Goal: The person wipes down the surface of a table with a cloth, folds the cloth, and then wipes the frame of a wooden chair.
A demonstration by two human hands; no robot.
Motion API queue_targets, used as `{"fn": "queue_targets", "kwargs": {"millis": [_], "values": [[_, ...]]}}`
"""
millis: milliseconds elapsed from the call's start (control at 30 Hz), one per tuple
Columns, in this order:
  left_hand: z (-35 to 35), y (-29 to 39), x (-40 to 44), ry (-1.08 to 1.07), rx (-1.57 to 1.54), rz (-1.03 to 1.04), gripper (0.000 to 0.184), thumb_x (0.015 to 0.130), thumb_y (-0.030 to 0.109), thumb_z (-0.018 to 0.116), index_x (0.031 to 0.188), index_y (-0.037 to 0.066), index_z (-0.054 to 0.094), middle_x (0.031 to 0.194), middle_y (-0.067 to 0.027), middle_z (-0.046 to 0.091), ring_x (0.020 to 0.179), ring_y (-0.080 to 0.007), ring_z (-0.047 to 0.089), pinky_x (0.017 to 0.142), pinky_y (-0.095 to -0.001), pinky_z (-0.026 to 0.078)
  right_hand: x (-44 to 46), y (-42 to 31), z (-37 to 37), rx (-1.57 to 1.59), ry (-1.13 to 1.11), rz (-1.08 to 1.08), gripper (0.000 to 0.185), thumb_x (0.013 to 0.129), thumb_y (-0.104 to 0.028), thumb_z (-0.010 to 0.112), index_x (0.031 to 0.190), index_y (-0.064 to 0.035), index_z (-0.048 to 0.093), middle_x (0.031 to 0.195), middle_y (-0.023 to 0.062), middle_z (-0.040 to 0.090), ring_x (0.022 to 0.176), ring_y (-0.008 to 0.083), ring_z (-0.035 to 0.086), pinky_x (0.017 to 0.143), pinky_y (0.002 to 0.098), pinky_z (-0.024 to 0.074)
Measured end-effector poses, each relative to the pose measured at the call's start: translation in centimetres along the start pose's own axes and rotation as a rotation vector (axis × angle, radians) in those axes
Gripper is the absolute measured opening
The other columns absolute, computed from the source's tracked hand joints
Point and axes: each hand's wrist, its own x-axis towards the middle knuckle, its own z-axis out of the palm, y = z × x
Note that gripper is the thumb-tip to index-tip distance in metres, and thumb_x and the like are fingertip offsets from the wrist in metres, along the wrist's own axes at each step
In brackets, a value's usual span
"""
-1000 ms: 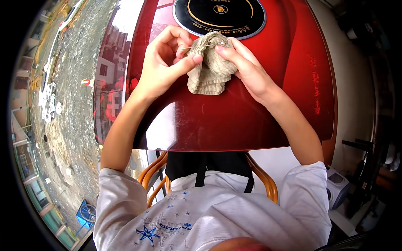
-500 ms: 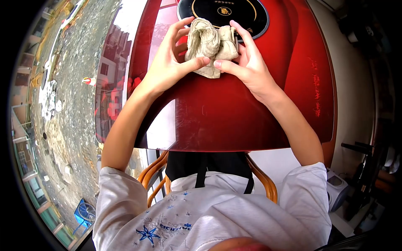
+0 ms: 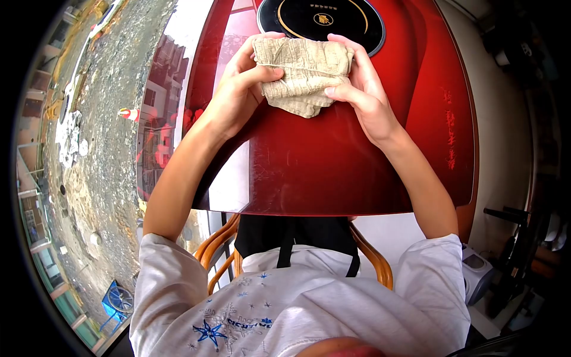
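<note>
A beige, crinkled piece of cloth (image 3: 304, 68) is held up above the red table, folded into a rough rectangle with a loose flap drooping below. My left hand (image 3: 241, 89) grips its left side, thumb across the front and fingers behind. On the opposite side, my right hand (image 3: 366, 95) pinches the cloth, thumb at its lower right and index finger along the top right corner. The fingers behind the cloth are mostly hidden. Whether it is a garment or a plain cloth I cannot tell.
The glossy red table (image 3: 333, 166) has a round black cooktop (image 3: 324, 21) set in at its far side. Wooden chair arms (image 3: 375, 256) flank my lap. On the left, beyond the table, a rough outdoor ground shows; dark objects stand on the right.
The cloth was bunched in two folded lumps between my hands. Now it is unfolded wider and flatter, with its front face toward me, and my hands have shifted slightly apart.
</note>
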Motion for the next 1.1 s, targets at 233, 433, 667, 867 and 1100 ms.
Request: {"fn": "queue_targets", "kwargs": {"millis": [233,433,667,867,1100], "values": [[-0.5,-0.5,0.3,0.002,0.059,0.05,0.052,0.096,0.006,0.066,0.146,0.005,0.051,0.131,-0.0119,0.065,0.121,-0.0207,0.066,0.105,-0.0379,0.054,0.1,0.6,0.3,-0.085,0.015,0.013,0.063,0.095,-0.01,0.072,0.15,-0.0015,0.043,0.134,0.0119,0.059,0.122,0.0183,0.06,0.108,0.0353,0.0484],[-0.7,-0.6,0.5,-0.047,-0.023,-0.025,0.052,0.098,0.011,0.068,0.147,0.006,0.05,0.134,-0.0107,0.064,0.122,-0.0199,0.066,0.104,-0.0379,0.054,0.2,-0.1,-0.4,0.037,0.022,0.14,0.041,0.103,-0.023,0.065,0.136,-0.0022,0.055,0.129,0.0088,0.063,0.118,0.0151,0.062,0.105,0.0333,0.0485],[-0.2,-0.8,0.2,-0.091,-0.066,0.024,0.057,0.101,0.011,0.065,0.154,0.008,0.044,0.14,-0.0114,0.062,0.13,-0.0207,0.062,0.11,-0.0403,0.051,0.3,-0.3,0.1,0.151,0.068,0.11,0.041,0.104,-0.024,0.063,0.137,-0.002,0.055,0.129,0.0094,0.064,0.122,0.0167,0.06,0.108,0.0347,0.0473],[-0.4,-0.1,0.0,-0.173,0.028,0.066,0.076,0.091,0.01,0.081,0.156,0.005,0.042,0.144,-0.0112,0.059,0.135,-0.0229,0.058,0.118,-0.0406,0.045,0.1,-0.6,0.1,-0.045,0.006,0.045,0.052,0.101,-0.026,0.07,0.14,0.0046,0.054,0.132,0.0137,0.066,0.124,0.0189,0.062,0.11,0.0345,0.0475],[-0.5,-1.1,0.3,-0.19,0.21,0.044,0.091,0.084,0.001,0.086,0.161,0.007,0.038,0.155,-0.0097,0.053,0.143,-0.0236,0.051,0.122,-0.0399,0.04,-0.1,-0.2,-0.1,0.036,0.052,0.132,0.051,0.102,-0.028,0.068,0.14,0.0029,0.054,0.127,0.0121,0.067,0.121,0.0174,0.063,0.105,0.0335,0.0505]]}}
